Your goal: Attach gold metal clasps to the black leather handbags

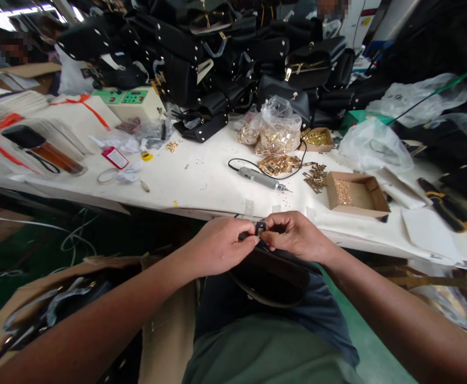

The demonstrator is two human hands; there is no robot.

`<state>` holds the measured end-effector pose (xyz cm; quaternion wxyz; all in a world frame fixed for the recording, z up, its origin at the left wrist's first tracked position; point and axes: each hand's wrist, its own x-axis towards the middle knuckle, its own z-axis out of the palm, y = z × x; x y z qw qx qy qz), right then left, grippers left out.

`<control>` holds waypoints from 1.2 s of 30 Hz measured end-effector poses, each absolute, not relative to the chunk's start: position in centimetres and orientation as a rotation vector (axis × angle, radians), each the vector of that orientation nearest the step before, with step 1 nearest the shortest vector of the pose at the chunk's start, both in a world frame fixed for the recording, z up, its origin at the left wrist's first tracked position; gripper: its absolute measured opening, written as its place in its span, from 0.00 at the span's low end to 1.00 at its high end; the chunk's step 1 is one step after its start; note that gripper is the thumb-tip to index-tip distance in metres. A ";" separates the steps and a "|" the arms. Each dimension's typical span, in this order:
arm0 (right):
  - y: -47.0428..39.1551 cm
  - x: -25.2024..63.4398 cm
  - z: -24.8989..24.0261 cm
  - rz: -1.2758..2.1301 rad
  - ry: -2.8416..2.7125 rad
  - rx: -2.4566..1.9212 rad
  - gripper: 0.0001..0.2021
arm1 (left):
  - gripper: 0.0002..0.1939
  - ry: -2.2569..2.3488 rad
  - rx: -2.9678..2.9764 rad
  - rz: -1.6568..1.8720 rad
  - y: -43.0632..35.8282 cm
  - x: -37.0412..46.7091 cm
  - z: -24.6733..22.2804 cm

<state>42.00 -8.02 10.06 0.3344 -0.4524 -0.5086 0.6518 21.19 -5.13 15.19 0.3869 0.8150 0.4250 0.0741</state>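
A black handbag (273, 280) rests on my lap, against the table's front edge. Its small black tab (260, 226), with a light metal-looking patch on it, stands between my two hands. My left hand (223, 245) is closed, thumb and forefinger pinching the tab from the left. From the right, my right hand (293, 234) pinches at the same tab with bent fingers. Whether a separate small fitting sits between the right fingertips is too small to tell. On the table beyond lies a grey corded electric screwdriver (259, 178), its bit pointing right.
Gold metal fittings (279, 165) lie heaped beside a clear bag of fittings (279, 130). A cardboard tray (357, 194) holds small copper-coloured pieces. Yellow-and-black pliers (447, 205) lie at right. Black handbags (181, 64) are piled behind. An open carton (165, 325) stands at my left.
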 end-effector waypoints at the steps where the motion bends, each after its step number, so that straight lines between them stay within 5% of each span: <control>1: -8.0 42.1 10.1 1.697 -1.327 -1.174 0.11 | 0.10 1.077 2.178 0.222 -4.8 21.2 15.3; 5: -7.5 42.3 10.3 1.664 -1.316 -1.194 0.11 | 0.05 0.967 2.210 0.385 -3.7 21.4 14.5; 12: -7.1 42.8 10.6 1.621 -1.289 -1.273 0.14 | 0.09 0.981 1.705 0.426 -3.3 21.8 12.2; 36: -8.3 42.3 10.5 1.492 -1.361 -1.047 0.12 | 0.13 1.011 1.601 0.438 -4.5 21.1 14.1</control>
